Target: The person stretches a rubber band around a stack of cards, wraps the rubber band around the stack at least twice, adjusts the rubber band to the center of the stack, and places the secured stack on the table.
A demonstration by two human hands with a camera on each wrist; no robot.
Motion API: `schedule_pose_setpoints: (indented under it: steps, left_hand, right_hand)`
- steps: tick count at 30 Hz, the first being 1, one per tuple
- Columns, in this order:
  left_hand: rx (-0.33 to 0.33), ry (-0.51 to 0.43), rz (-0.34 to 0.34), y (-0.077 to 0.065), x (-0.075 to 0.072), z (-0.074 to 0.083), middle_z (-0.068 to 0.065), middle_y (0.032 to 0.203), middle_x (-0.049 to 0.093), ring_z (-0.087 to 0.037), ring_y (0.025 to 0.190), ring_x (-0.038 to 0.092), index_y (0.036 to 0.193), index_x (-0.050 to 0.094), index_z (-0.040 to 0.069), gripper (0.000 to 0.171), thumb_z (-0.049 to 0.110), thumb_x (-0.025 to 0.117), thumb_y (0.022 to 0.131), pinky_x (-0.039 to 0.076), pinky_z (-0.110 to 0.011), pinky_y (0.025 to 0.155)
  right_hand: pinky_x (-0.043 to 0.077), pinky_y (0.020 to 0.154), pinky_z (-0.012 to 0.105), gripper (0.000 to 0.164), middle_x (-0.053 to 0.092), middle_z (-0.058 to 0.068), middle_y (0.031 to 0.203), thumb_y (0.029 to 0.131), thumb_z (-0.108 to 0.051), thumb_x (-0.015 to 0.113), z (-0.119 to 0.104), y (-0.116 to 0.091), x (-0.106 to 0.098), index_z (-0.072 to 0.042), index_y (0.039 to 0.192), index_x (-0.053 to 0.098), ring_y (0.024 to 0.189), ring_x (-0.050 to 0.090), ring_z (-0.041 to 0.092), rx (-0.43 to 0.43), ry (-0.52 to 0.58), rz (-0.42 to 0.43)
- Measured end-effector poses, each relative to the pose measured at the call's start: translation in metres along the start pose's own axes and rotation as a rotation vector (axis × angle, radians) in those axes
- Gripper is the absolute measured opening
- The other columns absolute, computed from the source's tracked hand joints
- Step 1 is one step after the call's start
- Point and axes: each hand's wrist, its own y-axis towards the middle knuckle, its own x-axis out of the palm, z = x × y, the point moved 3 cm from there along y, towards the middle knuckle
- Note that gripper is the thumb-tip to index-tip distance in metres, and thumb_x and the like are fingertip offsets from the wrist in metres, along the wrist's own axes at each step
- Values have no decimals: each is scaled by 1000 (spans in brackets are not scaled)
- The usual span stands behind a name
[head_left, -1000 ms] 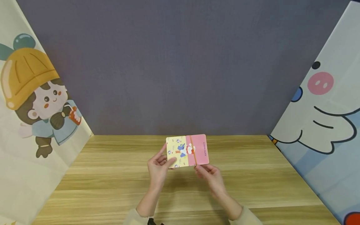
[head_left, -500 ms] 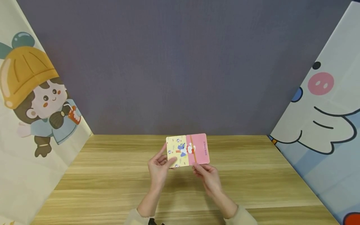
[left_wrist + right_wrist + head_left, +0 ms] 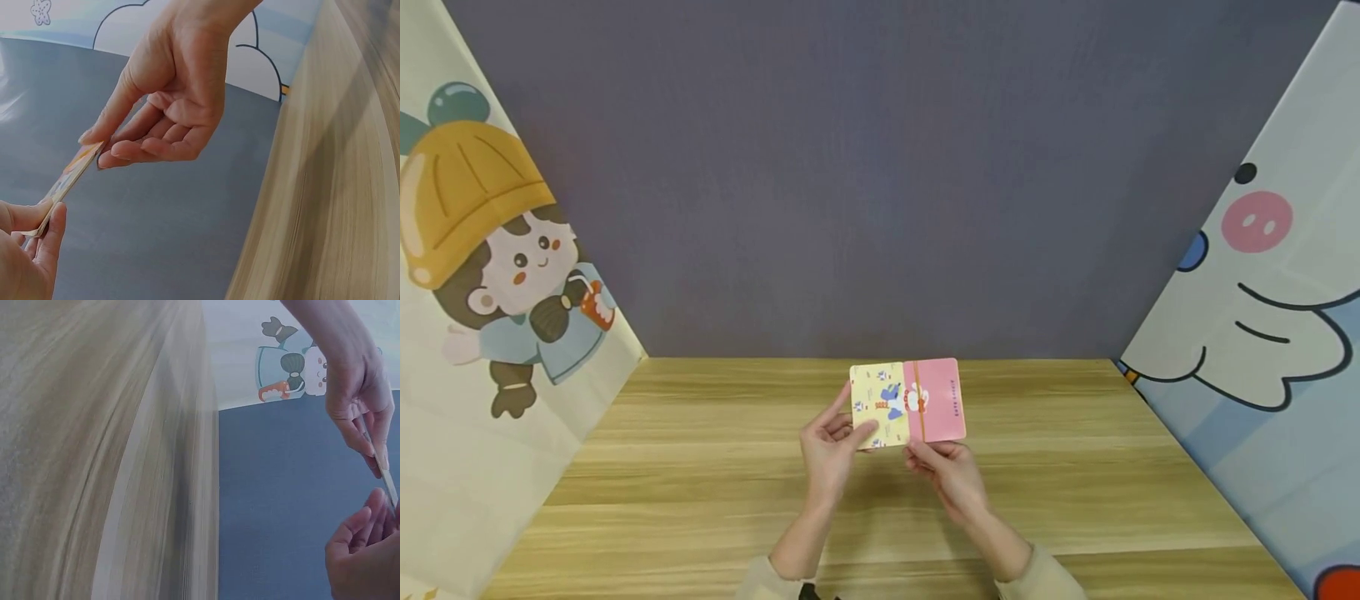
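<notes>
A small notebook (image 3: 940, 408) with a yellow-and-pink cover, a printed dog and rabbit, is held above the table, tilted toward the head camera. An orange elastic band (image 3: 921, 400) crosses its pink part. My left hand (image 3: 827, 462) grips the yellow end, thumb on the cover and fingers behind. Under the lower edge, my right hand (image 3: 958, 483) pinches the notebook near the yellow-pink border, beside the band's lower end. The left wrist view shows the notebook (image 3: 67, 178) edge-on between both hands; its underside is hidden.
A wood-grain table (image 3: 700, 467) lies beneath the hands. Behind it rises a dark grey panel (image 3: 880, 183). Cartoon-printed panels stand along the left side (image 3: 445, 417) and the right side (image 3: 1315, 350).
The notebook and my left hand have shifted slightly right. My right hand's fingertips have slid left along the lower edge, from the band's end toward the yellow part.
</notes>
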Motion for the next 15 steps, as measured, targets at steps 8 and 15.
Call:
schedule_pose_setpoints:
  steps: [8, 15]
  left_hand:
    - [11, -16, 9, 3, -4, -9, -30, 76, 61, -9, 53, 55, 115, 56, -1, 57, -11, 73, 62, 51, -17, 49]
    - [-20, -22, 5, 0, -1, 3, -33, 76, 59, -9, 50, 52, 115, 54, -4, 56, -15, 70, 63, 49, -15, 46]
  right_hand:
    - [54, 68, 25, 11, 66, 4, 75, 83, -5, 59, -3, -6, -5, -10, 77, 66, 64, 61, 12, -19, 8, 55]
    - [53, 64, 23, 8, 66, 5, 73, 81, -7, 62, -1, -7, -1, -10, 75, 67, 61, 60, 12, 13, 44, 91]
